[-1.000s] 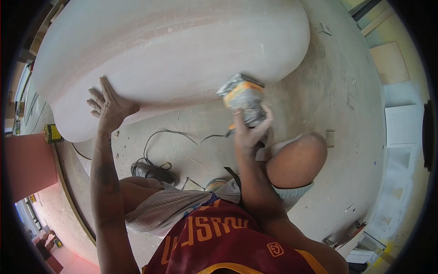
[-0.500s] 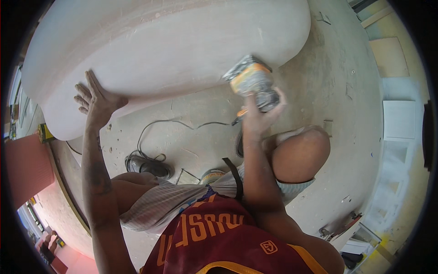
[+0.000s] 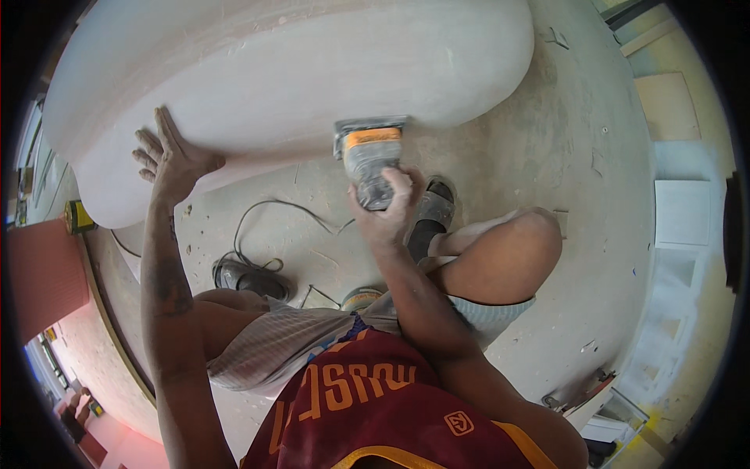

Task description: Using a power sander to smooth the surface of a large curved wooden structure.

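A large, smooth whitish-pink rounded form (image 3: 289, 86) fills the far side of the view. My left hand (image 3: 178, 166) lies with fingers spread on its lower left flank. My right hand (image 3: 391, 205) is wrapped round the body of a dusty grey and orange power sander (image 3: 372, 156). The sander's flat pad is against the form's near lower edge, right of the middle; the pad's contact face is hidden. A dark power cord (image 3: 269, 203) curls over the floor between my feet.
My shoes (image 3: 250, 281) and bent knee (image 3: 519, 242) are close below the form. Thin bent wire pieces (image 3: 311, 297) lie on the dusty floor (image 3: 578, 258). White panels (image 3: 683, 211) stand at the right; a reddish block (image 3: 47, 285) is at the left.
My right hand has moved the sander leftward along the form's near edge, and the sander has turned more upright. My left hand stays spread in about the same spot.
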A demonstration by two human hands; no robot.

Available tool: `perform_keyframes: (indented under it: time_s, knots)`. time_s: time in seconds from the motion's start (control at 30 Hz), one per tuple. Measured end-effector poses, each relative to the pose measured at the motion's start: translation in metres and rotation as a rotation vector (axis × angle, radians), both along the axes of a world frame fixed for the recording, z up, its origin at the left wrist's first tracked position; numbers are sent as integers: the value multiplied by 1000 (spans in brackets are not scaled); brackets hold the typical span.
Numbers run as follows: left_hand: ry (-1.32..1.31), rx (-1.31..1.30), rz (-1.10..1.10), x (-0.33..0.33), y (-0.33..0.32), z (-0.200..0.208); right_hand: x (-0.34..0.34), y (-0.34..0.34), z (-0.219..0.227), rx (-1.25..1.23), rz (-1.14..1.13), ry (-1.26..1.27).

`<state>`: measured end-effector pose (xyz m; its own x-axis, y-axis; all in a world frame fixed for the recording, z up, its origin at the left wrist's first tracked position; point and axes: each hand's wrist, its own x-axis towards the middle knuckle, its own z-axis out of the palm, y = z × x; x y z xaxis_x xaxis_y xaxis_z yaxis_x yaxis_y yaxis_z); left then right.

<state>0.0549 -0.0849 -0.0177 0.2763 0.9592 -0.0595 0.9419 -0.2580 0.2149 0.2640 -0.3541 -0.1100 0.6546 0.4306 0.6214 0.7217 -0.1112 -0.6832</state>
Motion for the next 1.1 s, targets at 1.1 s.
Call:
perform_keyframes:
  time_s: [1.1]
  knots:
    - [17, 19, -29, 0, -4, -1, 34, -10, 18, 161, -52, 508]
